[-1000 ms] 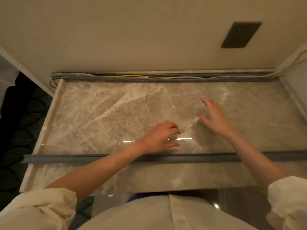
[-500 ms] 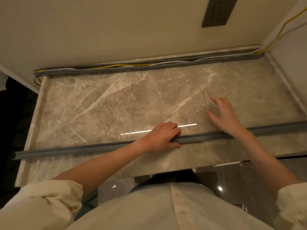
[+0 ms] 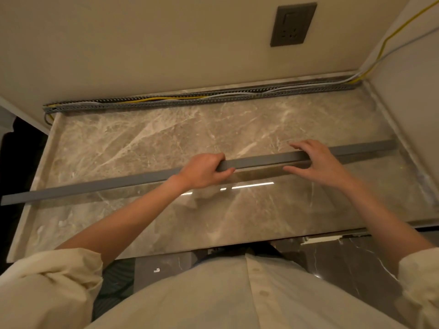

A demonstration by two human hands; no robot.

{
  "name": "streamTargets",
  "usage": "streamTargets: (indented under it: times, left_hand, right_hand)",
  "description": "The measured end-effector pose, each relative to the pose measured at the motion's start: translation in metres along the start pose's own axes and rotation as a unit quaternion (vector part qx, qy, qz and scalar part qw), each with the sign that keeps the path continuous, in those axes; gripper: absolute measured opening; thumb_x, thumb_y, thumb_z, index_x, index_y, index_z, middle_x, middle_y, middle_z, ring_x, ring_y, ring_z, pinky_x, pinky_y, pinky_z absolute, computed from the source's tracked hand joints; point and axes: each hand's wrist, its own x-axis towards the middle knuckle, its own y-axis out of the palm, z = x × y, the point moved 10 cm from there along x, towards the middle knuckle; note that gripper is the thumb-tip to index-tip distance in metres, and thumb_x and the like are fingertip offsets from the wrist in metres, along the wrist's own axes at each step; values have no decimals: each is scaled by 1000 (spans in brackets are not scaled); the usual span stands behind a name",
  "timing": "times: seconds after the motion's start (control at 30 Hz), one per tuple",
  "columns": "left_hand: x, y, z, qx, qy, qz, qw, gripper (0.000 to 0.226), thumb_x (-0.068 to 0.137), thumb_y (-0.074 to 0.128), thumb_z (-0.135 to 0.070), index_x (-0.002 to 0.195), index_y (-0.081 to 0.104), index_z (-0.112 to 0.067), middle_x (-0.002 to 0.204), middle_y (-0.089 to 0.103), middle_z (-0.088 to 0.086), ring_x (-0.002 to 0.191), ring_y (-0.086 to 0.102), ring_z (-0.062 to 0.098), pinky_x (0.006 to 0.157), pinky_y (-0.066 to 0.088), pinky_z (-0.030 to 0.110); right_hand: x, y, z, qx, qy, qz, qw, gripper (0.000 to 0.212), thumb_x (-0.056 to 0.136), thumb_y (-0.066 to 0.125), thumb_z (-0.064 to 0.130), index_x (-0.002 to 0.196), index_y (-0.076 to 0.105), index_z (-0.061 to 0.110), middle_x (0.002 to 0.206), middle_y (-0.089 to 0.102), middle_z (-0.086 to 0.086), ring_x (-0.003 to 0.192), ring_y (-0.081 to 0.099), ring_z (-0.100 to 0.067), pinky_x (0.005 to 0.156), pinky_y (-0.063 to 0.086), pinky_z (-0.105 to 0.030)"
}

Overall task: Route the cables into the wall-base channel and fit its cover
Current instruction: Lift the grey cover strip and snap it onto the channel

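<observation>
A long grey channel cover (image 3: 107, 185) stretches across the marble slab (image 3: 142, 143), lifted slightly above it. My left hand (image 3: 202, 170) grips the cover near its middle, fingers wrapped over the top. My right hand (image 3: 316, 162) holds it a little further right, thumb under and fingers over. At the foot of the far wall runs the slotted grey channel (image 3: 166, 103), open on top, with a yellow cable (image 3: 154, 99) and white cables (image 3: 237, 93) lying in it. The cables leave the channel at the right corner and climb the side wall.
A dark wall socket (image 3: 293, 24) sits on the back wall above the channel. A side wall (image 3: 408, 96) closes the slab on the right. The slab's left edge drops to a dark gap (image 3: 16, 162). Dark floor tile (image 3: 344, 257) lies below the front edge.
Both hands have closed on the cover and raised it off the slab's front part, carrying it toward the wall. The view has tilted, so the socket appears lower.
</observation>
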Motion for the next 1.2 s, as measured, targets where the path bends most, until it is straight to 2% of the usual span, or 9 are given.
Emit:
streamTargets:
  times: [0.1,0.23,0.37,0.6,0.77,1.03,1.2]
  left_hand:
    - [13,-18,11,31,-28,-28,999,42,78,60,-60,72,50,-20,62,52,-6,55,48,14,48,34,29]
    - [35,-43,34,89,-71,-61,992,20,81,61,-31,73,56,-14,73,64,8,70,60,29,57,39,33]
    - [55,-76,57,138,-112,-87,980,10,79,58,-19,73,59,-11,76,66,13,74,61,36,57,42,36]
    - [95,-120,81,159,-154,-129,967,9,79,56,-14,76,56,-6,85,67,22,81,62,42,59,41,39]
    - [123,-127,88,153,-182,-128,963,13,79,60,-16,83,56,-4,88,66,23,83,61,40,61,43,39]
    - [188,-105,47,141,-129,-127,973,21,75,62,-13,93,56,-3,95,65,22,88,60,39,69,45,43]
    - [225,-96,40,91,-130,-123,980,22,76,64,-10,96,58,-2,99,63,21,93,57,38,73,44,42]
  right_hand:
    - [12,-9,-21,-49,-11,-2,999,63,76,68,48,129,49,20,118,56,-4,114,49,-24,100,36,-41]
    - [35,-34,-42,-30,-12,-30,999,47,80,71,36,121,57,17,110,63,-7,106,55,-27,96,39,-43]
    - [58,-64,-52,20,-30,-77,996,35,80,70,34,109,64,14,98,66,-7,94,58,-24,89,46,-46]
    - [109,-104,-72,26,-31,-114,993,37,82,71,22,114,62,7,107,64,-13,103,55,-28,90,42,-37]
    - [139,-114,-77,48,-42,-128,990,37,81,71,15,114,63,1,104,64,-18,99,56,-33,89,42,-38]
    - [188,-106,-89,62,-55,-111,990,37,84,66,17,120,63,5,102,62,-16,101,51,-33,93,33,-39]
    - [210,-108,-112,64,-44,-101,992,39,83,68,20,119,63,5,99,63,-17,98,52,-33,90,34,-38]
